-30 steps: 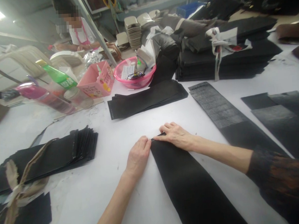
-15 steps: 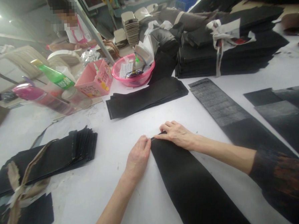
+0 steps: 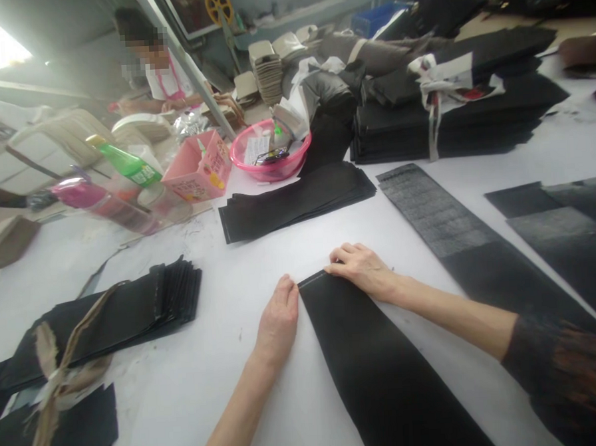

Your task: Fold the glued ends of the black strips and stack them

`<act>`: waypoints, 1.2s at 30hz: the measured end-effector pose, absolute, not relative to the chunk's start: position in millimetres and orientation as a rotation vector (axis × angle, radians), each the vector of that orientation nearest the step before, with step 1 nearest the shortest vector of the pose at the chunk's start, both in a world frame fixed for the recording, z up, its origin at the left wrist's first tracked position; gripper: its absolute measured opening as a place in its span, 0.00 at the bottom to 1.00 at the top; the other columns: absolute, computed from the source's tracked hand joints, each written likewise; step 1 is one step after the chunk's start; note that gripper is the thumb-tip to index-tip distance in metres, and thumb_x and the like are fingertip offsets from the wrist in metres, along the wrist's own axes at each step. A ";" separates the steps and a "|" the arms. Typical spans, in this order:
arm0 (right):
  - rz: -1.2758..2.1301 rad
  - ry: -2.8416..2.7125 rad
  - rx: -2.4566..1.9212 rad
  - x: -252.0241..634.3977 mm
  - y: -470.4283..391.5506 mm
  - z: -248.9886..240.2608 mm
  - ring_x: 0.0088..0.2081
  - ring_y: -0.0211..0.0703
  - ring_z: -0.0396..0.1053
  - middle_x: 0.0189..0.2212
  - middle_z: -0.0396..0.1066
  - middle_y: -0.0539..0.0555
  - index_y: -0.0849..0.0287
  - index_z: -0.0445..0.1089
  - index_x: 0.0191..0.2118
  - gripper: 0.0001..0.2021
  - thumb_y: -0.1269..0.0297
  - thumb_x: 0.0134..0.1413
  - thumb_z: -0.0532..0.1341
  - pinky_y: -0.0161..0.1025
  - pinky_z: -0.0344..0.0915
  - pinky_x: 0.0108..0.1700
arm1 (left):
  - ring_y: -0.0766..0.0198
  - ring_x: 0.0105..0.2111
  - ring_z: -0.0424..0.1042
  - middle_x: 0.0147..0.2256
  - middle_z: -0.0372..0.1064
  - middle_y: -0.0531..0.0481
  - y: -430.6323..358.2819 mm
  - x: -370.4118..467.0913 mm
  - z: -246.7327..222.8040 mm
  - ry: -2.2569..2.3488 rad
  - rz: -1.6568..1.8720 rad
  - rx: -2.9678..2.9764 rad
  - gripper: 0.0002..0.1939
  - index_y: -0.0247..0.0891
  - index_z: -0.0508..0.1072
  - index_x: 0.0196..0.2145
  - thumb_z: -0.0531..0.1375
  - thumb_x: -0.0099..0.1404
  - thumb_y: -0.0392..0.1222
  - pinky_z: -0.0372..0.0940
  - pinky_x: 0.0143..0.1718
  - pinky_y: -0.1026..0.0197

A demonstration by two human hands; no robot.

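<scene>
A long black strip lies on the white table, running from the middle toward the lower right. My left hand is closed at the strip's upper left corner, fingers together, pinching that edge. At the upper right corner, my right hand has its fingers curled and closed on the same end. A thin pale line runs along the short edge between the two hands. Beyond them lies a fanned stack of black strips. More strips, partly greyish, lie to the right.
Tied black pieces are at the left. Farther back stand a pink basin, a pink box, a green bottle and a large tied black stack. Another person works behind a slanted pole.
My right hand has slid a little to the right along the strip's end, and more of the short edge shows. The whole view has shifted slightly.
</scene>
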State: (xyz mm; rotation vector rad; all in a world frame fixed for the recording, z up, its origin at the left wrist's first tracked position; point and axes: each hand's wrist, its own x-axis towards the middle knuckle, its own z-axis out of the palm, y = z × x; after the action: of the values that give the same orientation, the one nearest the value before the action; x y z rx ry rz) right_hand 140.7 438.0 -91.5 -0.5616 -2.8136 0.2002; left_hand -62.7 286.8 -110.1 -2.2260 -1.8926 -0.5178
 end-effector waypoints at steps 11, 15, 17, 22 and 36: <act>0.884 -2.804 -0.916 117.1 464.3 -64.9 0.31 0.40 0.67 0.27 0.72 0.48 0.56 0.75 0.31 0.06 0.64 0.44 0.70 0.33 0.55 0.32 | 0.53 0.55 0.64 0.50 0.67 0.42 280.7 -61.4 -105.7 -2.309 -1.155 -2.002 0.10 0.39 0.71 0.43 0.52 0.68 0.35 0.59 0.58 0.46; 0.992 -2.710 -0.949 120.7 455.8 -46.0 0.31 0.36 0.69 0.28 0.74 0.47 0.57 0.75 0.32 0.04 0.65 0.47 0.67 0.30 0.56 0.29 | 0.56 0.48 0.70 0.44 0.70 0.43 278.2 -56.7 -94.0 -2.314 -1.350 -1.925 0.10 0.38 0.71 0.43 0.53 0.69 0.41 0.65 0.51 0.51; 1.017 -2.666 -0.938 124.3 446.0 -33.2 0.30 0.36 0.69 0.28 0.74 0.47 0.57 0.75 0.32 0.03 0.66 0.48 0.67 0.30 0.57 0.29 | 0.58 0.44 0.72 0.43 0.71 0.43 276.0 -50.6 -83.5 -2.324 -1.451 -1.913 0.12 0.37 0.70 0.45 0.53 0.69 0.44 0.68 0.47 0.55; 1.001 -2.600 -0.820 131.4 416.8 1.8 0.30 0.36 0.68 0.27 0.73 0.47 0.57 0.75 0.30 0.01 0.67 0.49 0.65 0.30 0.57 0.31 | 0.63 0.37 0.73 0.37 0.73 0.49 271.7 -29.8 -47.1 -2.314 -1.555 -2.016 0.11 0.39 0.73 0.42 0.56 0.67 0.46 0.68 0.39 0.62; 0.554 -2.681 -0.448 150.8 350.2 79.5 0.34 0.39 0.69 0.33 0.75 0.50 0.57 0.73 0.34 0.06 0.67 0.58 0.59 0.34 0.57 0.37 | 0.65 0.30 0.66 0.31 0.68 0.52 228.4 -3.7 33.7 -2.094 -1.363 -2.100 0.07 0.39 0.70 0.34 0.54 0.68 0.39 0.59 0.33 0.64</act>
State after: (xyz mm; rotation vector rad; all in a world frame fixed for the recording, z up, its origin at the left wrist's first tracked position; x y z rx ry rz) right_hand 150.8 350.2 79.5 -0.4478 -2.6807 0.5535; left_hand -3.7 228.4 33.7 -2.1003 -2.0944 -1.3630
